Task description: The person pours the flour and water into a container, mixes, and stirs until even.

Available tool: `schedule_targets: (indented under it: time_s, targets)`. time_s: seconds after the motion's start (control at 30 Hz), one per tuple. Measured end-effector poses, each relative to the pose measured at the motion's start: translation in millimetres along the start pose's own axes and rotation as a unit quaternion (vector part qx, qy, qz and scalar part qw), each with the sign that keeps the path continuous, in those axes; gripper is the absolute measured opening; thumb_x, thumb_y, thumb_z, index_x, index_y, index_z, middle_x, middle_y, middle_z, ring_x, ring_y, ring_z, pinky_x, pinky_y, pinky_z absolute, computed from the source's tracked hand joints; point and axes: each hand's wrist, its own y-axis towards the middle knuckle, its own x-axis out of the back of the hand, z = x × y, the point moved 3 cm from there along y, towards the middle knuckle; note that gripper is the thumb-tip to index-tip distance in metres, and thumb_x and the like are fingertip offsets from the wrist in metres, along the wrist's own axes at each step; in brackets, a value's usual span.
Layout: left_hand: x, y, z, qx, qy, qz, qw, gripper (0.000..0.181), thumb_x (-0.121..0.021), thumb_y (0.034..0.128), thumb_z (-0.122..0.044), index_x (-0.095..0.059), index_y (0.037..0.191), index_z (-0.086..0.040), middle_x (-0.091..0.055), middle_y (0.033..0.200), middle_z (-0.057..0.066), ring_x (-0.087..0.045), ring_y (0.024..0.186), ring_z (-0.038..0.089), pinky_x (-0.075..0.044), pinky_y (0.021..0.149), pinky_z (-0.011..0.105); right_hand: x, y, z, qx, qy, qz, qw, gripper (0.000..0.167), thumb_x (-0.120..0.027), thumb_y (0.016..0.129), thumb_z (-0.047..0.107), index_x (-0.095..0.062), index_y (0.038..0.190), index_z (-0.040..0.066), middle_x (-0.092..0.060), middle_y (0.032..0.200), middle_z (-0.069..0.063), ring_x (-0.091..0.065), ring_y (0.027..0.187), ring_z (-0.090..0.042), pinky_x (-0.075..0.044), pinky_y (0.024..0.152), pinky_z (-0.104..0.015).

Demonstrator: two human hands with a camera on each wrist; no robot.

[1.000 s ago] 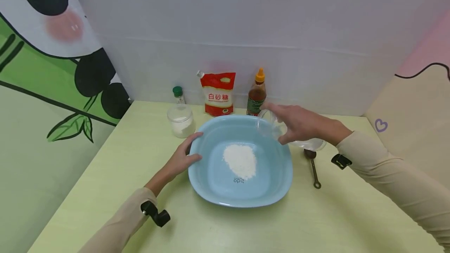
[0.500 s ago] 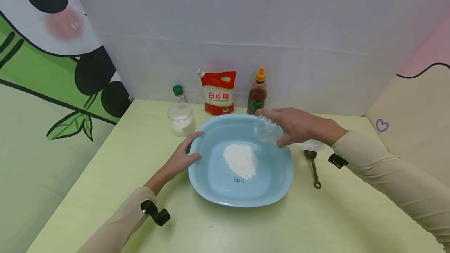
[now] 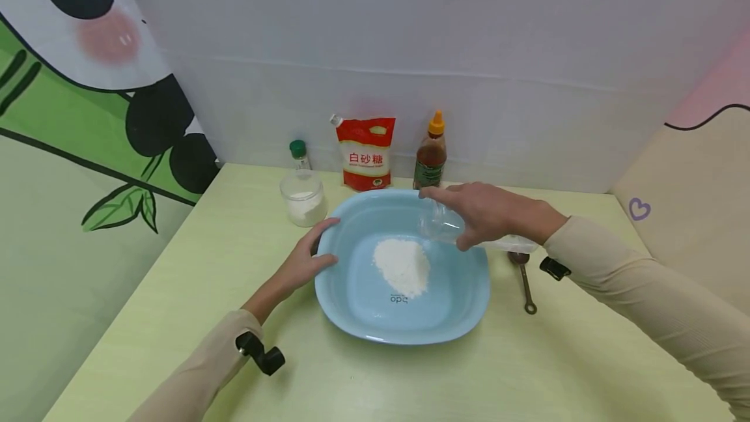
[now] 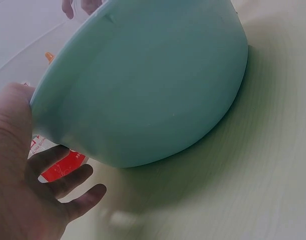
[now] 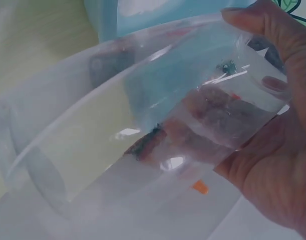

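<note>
A light blue basin (image 3: 357, 318) stands on the table with a heap of white powder (image 3: 403, 267) on its bottom. My left hand (image 3: 297, 267) grips the basin's left rim; in the left wrist view the thumb of that hand (image 4: 27, 185) lies at the rim and the other fingers are under it, beside the outer wall. Over the basin's right rim my right hand (image 3: 492, 215) holds a clear container (image 3: 441, 221) tipped nearly level, its front end over the basin. The right wrist view shows the fingers and thumb around the transparent container (image 5: 107, 110). Whether liquid flows from it I cannot tell.
Behind the basin stand a jar of white powder (image 3: 306, 207), a green-capped shaker (image 3: 299, 150), a red and white pouch (image 3: 366, 155) and a sauce bottle (image 3: 430, 161) with an orange cap. A dark spoon (image 3: 526, 288) lies right of the basin.
My right hand has moved slightly left with the clear container, whose front end now reaches farther over the basin. My left hand keeps its grip on the rim.
</note>
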Motion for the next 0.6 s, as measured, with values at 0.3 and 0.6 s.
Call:
schedule_targets:
  time_s: [0.3, 0.6]
  targets:
    - [-0.6, 0.6, 1.0, 0.004, 0.006, 0.003, 1.0, 0.07, -0.058, 0.0893, -0.003, -0.033, 0.154, -0.017, -0.025, 0.163, 0.018, -0.041, 0.138, 0.046, -0.043, 0.105, 0.058, -2.8, 3.8, 0.5, -0.006, -0.003, 0.015, 0.9999, 0.098, -0.085, 0.075, 0.019, -0.03, 0.156, 0.024, -0.055, 0.143, -0.01, -0.058, 0.117, -0.028, -0.057, 0.086, -0.042]
    - [0.4, 0.5, 1.5, 0.004, 0.007, 0.003, 1.0, 0.071, -0.058, 0.089, -0.003, -0.033, 0.154, -0.017, -0.025, 0.162, 0.018, -0.04, 0.138, 0.046, -0.043, 0.105, 0.058, -1.9, 6.7, 0.6, -0.004, -0.008, 0.02, 0.9998, 0.096, -0.085, 0.074, 0.02, -0.032, 0.154, 0.025, -0.059, 0.137, -0.01, -0.059, 0.113, -0.028, -0.057, 0.083, -0.041]
